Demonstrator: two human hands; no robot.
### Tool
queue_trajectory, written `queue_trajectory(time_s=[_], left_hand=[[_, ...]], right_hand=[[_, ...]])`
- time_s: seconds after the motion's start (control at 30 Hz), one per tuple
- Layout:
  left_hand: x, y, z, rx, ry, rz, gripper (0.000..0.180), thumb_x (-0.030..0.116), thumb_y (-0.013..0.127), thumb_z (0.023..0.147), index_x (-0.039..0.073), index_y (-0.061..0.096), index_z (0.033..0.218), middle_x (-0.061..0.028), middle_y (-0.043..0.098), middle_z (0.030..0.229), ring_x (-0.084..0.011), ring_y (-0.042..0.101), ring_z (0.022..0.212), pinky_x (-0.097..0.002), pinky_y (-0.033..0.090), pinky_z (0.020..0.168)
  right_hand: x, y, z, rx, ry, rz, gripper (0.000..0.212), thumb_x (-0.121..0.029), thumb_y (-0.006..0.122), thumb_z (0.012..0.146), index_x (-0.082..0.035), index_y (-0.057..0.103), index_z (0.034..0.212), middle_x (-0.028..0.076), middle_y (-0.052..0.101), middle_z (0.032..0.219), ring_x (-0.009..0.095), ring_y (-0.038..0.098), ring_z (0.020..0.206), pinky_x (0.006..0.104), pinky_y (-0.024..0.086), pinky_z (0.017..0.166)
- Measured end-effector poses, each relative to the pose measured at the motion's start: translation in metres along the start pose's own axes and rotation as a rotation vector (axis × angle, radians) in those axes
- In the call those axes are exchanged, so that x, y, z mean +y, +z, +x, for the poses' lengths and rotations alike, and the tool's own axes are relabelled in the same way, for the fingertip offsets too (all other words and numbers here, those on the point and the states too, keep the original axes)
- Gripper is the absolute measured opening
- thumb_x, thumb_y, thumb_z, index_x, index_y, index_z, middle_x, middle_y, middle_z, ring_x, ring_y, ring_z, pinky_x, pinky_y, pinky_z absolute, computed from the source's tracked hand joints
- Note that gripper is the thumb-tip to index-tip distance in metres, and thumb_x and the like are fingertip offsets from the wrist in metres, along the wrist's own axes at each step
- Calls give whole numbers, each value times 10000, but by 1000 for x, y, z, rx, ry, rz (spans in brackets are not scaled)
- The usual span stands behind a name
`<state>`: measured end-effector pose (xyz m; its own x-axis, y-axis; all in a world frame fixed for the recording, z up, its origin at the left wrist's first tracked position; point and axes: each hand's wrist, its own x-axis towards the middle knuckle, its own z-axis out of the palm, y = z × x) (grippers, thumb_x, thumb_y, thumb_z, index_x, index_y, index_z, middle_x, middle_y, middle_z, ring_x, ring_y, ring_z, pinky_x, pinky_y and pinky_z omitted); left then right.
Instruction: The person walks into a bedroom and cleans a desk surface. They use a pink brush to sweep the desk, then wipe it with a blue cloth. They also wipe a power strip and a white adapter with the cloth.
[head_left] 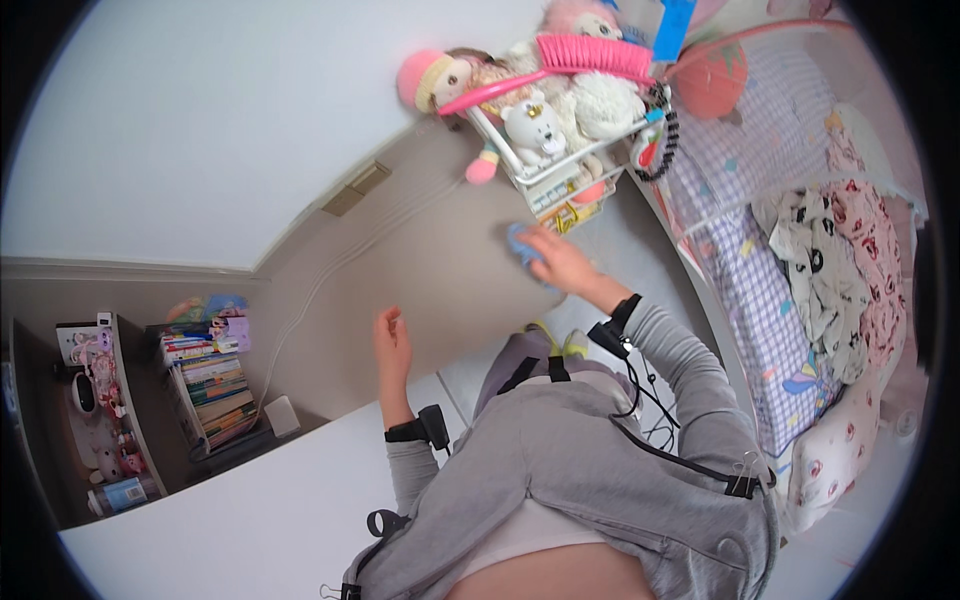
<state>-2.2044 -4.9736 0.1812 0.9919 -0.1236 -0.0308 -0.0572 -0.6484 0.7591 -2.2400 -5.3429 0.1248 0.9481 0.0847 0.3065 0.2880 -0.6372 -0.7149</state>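
In my right hand point(563, 264) is a blue cloth point(519, 243), pressed down near the right end of a grey-beige tabletop point(430, 270). The fingers lie over the cloth and cover part of it. My left hand point(393, 345) hovers at the tabletop's near side, fingers loosely bent and apart, with nothing in it. Beyond the right hand stands a white wire rack point(520, 172) with plush toys, a white bear figure point(535, 130) and a pink brush point(595, 58) lying across the top.
A white cable point(330, 255) runs along the back of the tabletop beneath a wall socket plate point(356, 189). Books point(215, 395) and small toys fill shelves at the left. On the right is a bed with a checked quilt point(765, 320) and a net canopy.
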Motion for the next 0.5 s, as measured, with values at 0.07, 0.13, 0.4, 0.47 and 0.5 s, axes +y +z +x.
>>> queue_trajectory(time_s=[0.07, 0.13, 0.4, 0.47, 0.5], left_hand=[[-3, -4, 13, -5, 4, -16, 307, 150, 506, 995, 10, 548, 1265, -111, 622, 1208, -222, 605, 1066, -350, 483, 912], [-3, -1, 33, -10, 6, -60, 304, 153, 512, 995, 9, 553, 1259, -109, 626, 1200, -217, 608, 1053, -344, 485, 909], [31, 64, 112, -171, 113, -229, 342, 176, 541, 984, 7, 528, 1282, -144, 595, 1222, -221, 613, 1011, -349, 502, 878], [49, 71, 127, -211, 135, -246, 359, 173, 548, 980, 10, 512, 1298, -150, 583, 1231, -225, 612, 1002, -356, 508, 865], [58, 71, 136, -206, 158, -233, 370, 165, 555, 975, 9, 502, 1306, -148, 581, 1232, -223, 612, 998, -353, 511, 856]], right_hand=[[-19, 13, 30, -62, -112, 9, 540, -151, 623, 865, -94, 465, 1378, 196, 456, 1403, 391, 521, 1216, 442, 466, 1004], [-38, 21, 50, -78, -145, -67, 542, -173, 625, 891, -73, 449, 1394, 205, 416, 1454, 394, 498, 1253, 451, 434, 1046], [-25, -91, 59, 68, 6, -95, 478, -146, 643, 885, -62, 519, 1339, 198, 485, 1412, 384, 493, 1272, 445, 421, 1060], [-14, -124, 61, 187, 84, -162, 454, -124, 641, 877, -63, 541, 1315, 184, 512, 1390, 377, 501, 1265, 434, 426, 1055], [-5, -140, 66, 262, 108, -197, 447, -110, 638, 872, -64, 548, 1306, 176, 524, 1380, 372, 506, 1261, 428, 429, 1052]])
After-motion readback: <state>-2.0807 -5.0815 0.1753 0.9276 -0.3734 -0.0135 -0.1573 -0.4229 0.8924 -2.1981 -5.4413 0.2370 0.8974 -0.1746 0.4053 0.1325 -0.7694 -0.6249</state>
